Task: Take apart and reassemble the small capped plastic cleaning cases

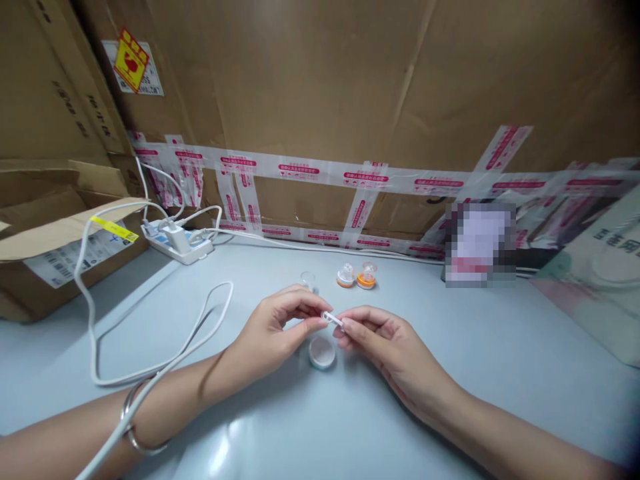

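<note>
A small white stick-like part is held between both hands above the table. My left hand pinches its left end with thumb and fingers. At its right end, my right hand grips it the same way. Just below the fingertips a small round cup, whitish inside with a greenish rim, sits on the table. Behind the hands stand two small clear-topped pieces, one with a white and orange base, the other with an orange base. A clear round piece shows partly behind my left hand.
A white cable loops over the left side and across my left forearm. Behind it are a power strip and an open cardboard box. A large taped carton lines the back; a pixelated phone-like object leans there at right.
</note>
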A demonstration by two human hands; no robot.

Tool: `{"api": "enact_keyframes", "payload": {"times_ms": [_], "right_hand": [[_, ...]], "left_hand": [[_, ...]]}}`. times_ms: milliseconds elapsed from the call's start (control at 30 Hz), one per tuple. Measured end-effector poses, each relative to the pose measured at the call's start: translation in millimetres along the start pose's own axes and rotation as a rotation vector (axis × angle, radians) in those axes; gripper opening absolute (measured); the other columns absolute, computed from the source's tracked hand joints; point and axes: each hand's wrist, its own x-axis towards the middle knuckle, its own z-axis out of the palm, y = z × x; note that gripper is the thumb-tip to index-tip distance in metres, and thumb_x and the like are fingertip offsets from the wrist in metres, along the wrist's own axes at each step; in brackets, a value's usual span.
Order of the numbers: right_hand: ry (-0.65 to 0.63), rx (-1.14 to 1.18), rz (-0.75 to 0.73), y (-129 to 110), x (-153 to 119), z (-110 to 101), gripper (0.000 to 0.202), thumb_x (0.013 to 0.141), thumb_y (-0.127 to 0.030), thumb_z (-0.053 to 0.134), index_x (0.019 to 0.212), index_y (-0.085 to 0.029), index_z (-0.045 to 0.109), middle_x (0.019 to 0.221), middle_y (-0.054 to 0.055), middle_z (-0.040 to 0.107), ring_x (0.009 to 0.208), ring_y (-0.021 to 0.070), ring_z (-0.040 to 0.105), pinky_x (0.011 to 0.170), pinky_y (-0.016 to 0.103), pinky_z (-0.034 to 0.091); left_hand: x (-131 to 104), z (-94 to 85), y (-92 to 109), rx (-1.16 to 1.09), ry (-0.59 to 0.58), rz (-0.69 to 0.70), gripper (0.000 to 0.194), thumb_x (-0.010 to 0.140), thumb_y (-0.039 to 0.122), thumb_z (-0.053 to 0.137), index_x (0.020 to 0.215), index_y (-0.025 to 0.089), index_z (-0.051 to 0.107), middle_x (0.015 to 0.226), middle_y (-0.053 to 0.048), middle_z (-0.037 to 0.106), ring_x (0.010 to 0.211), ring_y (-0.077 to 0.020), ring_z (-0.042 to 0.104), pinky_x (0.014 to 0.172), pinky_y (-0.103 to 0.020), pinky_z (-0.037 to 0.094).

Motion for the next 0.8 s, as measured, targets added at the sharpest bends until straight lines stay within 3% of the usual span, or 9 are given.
{"api": "enact_keyframes", "payload": {"times_ms": [100,167,300,433,567,700,800], "right_hand": [[0.038,0.082,0.015,0.4,0.4,3.1,0.022,0.068,-0.032,0.075,0.081,-0.016,0.066,0.074,0.001,0.070,0.067,0.0111,0.064,0.071,0.025,0.052],[0.031,0.083,0.019,0.1,0.3,5.8,0.022,0.066,-0.031,0.077,0.078,-0.016,0.064,0.070,0.000,0.069,0.064,0.0103,0.065,0.068,0.023,0.052],[-0.006,0.040,0.014,-0.1,0.7,8.8,0.022,0.065,-0.030,0.077,0.074,-0.016,0.063,0.068,-0.001,0.068,0.063,0.0108,0.065,0.065,0.023,0.053],[0.024,-0.018,-0.042,2.8,1.9,10.5,0.022,0.065,-0.031,0.077,0.071,-0.017,0.062,0.067,-0.001,0.068,0.065,0.0123,0.065,0.066,0.025,0.053],[0.022,-0.101,-0.110,3.3,4.0,11.7,0.022,0.065,-0.034,0.076,0.068,-0.018,0.062,0.067,-0.001,0.068,0.067,0.0140,0.066,0.068,0.027,0.053],[0.014,-0.213,-0.133,-6.1,12.9,-2.9,0.026,0.068,-0.038,0.073,0.082,-0.019,0.064,0.080,0.003,0.069,0.077,0.0171,0.066,0.075,0.032,0.052],[-0.019,-0.476,-0.122,-13.9,22.7,-26.6,0.026,0.072,-0.041,0.068,0.084,-0.018,0.065,0.084,0.003,0.067,0.078,0.0169,0.063,0.074,0.032,0.050]], "left_hand": [[0.9,2.9,-3.7,-0.224,-0.005,-0.138,0.028,0.073,0.016,0.068,0.100,0.014,0.062,0.086,-0.004,0.066,0.079,-0.0141,0.063,0.076,-0.026,0.050],[1.6,5.1,-4.9,-0.321,-0.009,-0.213,0.026,0.071,0.017,0.070,0.096,0.014,0.064,0.083,-0.003,0.068,0.076,-0.0137,0.064,0.073,-0.025,0.051],[1.7,7.5,-2.4,-0.293,0.032,-0.257,0.015,0.072,0.021,0.070,0.086,0.014,0.069,0.082,-0.004,0.070,0.075,-0.0139,0.064,0.071,-0.024,0.051],[0.8,8.0,-2.6,-0.403,0.091,-0.328,0.032,0.070,0.022,0.073,0.101,0.017,0.065,0.094,-0.004,0.070,0.078,-0.0141,0.065,0.075,-0.026,0.052],[1.3,8.0,-8.5,-0.488,0.082,-0.391,0.024,0.068,0.024,0.075,0.086,0.014,0.065,0.080,-0.003,0.069,0.071,-0.0126,0.064,0.072,-0.026,0.051],[3.0,3.5,-11.4,-0.447,0.098,-0.404,0.026,0.069,0.027,0.075,0.091,0.016,0.068,0.087,-0.003,0.068,0.077,-0.0132,0.063,0.074,-0.026,0.050],[4.4,-2.5,-11.3,-0.401,0.113,-0.385,0.024,0.072,0.028,0.073,0.093,0.016,0.068,0.092,-0.004,0.068,0.081,-0.0133,0.061,0.077,-0.025,0.048]]}}
